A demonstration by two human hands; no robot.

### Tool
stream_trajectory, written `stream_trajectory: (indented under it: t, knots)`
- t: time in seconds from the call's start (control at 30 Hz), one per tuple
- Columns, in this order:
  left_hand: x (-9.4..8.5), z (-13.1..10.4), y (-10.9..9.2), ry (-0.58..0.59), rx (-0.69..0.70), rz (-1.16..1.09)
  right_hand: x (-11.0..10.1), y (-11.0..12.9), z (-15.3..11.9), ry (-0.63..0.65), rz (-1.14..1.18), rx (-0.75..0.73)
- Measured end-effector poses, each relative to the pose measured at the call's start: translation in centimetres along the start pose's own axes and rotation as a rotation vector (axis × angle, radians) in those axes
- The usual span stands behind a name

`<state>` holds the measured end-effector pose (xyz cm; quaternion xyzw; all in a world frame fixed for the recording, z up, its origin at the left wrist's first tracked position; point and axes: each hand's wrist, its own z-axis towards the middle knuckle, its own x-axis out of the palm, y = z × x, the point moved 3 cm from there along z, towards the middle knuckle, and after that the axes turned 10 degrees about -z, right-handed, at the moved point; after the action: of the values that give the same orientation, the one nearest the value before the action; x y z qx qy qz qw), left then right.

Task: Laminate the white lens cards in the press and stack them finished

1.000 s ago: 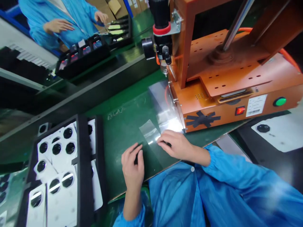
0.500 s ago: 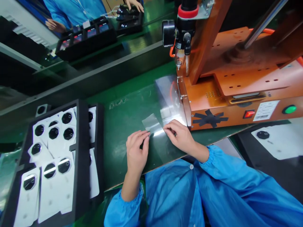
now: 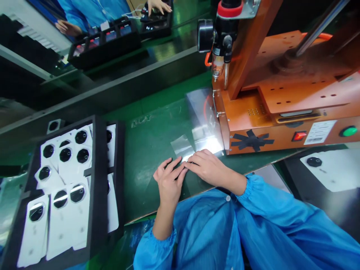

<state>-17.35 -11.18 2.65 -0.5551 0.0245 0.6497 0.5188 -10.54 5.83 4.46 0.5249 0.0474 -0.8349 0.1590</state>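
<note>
Clear film [image 3: 181,144] partly behind hands [image 3: 169,183] [image 3: 208,167]

The orange machine [image 3: 239,109] is cut off above and right; the print on its label [image 3: 320,132] is unreadably small. Left of it, left hand [image 3: 169,183] and right hand [image 3: 209,169] partly hide clear film [image 3: 182,144].

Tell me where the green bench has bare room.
Mostly bare bench lies between the black trays and your left hand, plus a narrow strip fronting the orange machine. It's crowded around the clear film, with your right hand there too, and at the shiny sheeting.
</note>
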Motion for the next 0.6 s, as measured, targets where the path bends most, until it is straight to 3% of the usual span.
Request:
stream_trajectory:
  t: [0.33,0.5,0.6]
  knots:
    - [-0.3,0.0,-0.5,0.043,0.053,0.055,-0.6,0.2,-0.7,-0.102,-0.114,-0.115]
    - [-1.4,0.5,-0.4,0.148,-0.047,-0.056,-0.5,-0.1,-0.9,-0.052,-0.018,-0.075]
    - [-2.6,1.6,0.1,0.116,-0.121,-0.182,-1.0,-0.3,-0.5,-0.083,0.057,-0.006]
